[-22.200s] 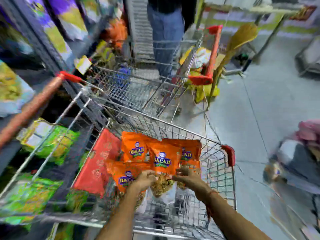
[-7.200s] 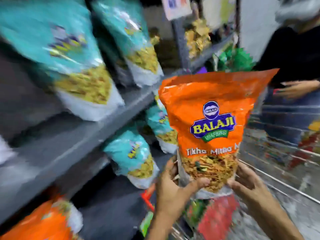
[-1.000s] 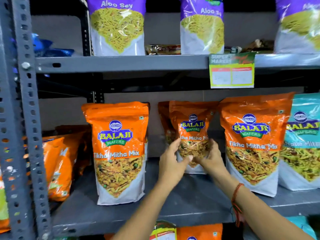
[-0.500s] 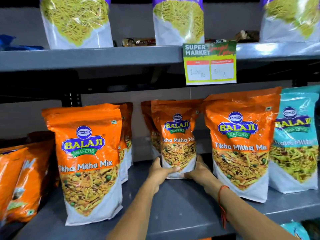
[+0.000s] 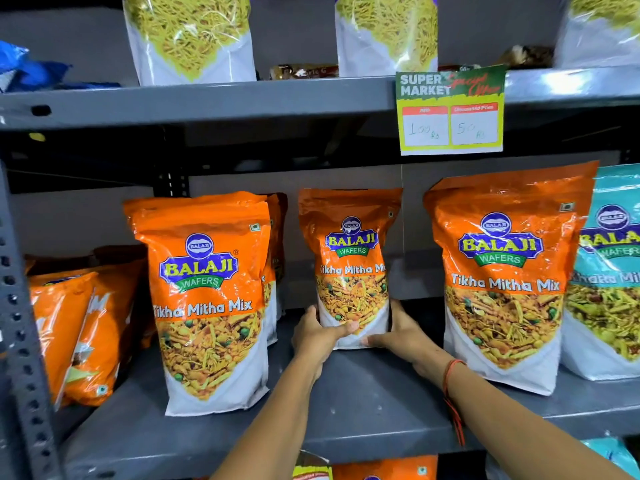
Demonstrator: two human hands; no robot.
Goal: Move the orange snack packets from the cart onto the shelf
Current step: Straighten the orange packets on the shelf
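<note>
A person's two bare arms reach up from the bottom of the frame to a grey metal shelf (image 5: pixel 363 393). At the centre of the frame the left hand (image 5: pixel 317 336) and right hand (image 5: pixel 401 336) clasp the lower corners of one orange snack packet (image 5: pixel 351 265), thumbs across its white base, fingers wrapped behind. The packet stands upright, its base resting on the shelf, set further back than its neighbours.

Since half a second ago the second orange packet that showed behind it is no longer visible, and the held packet now stands square to the camera. A second ago it was still lifted, gripped around its middle; now the hands sit low at its base. This suggests the packet is placed and only needs releasing.

To its left, in the lower left of the frame, stands a larger-looking orange packet (image 5: pixel 207 299) with more leaning beside it. To the right is another orange packet (image 5: pixel 502 278), then a teal packet (image 5: pixel 609 271) at the right edge. A price tag (image 5: pixel 450 112) hangs from the upper shelf, upper right. The cart is out of view
</note>
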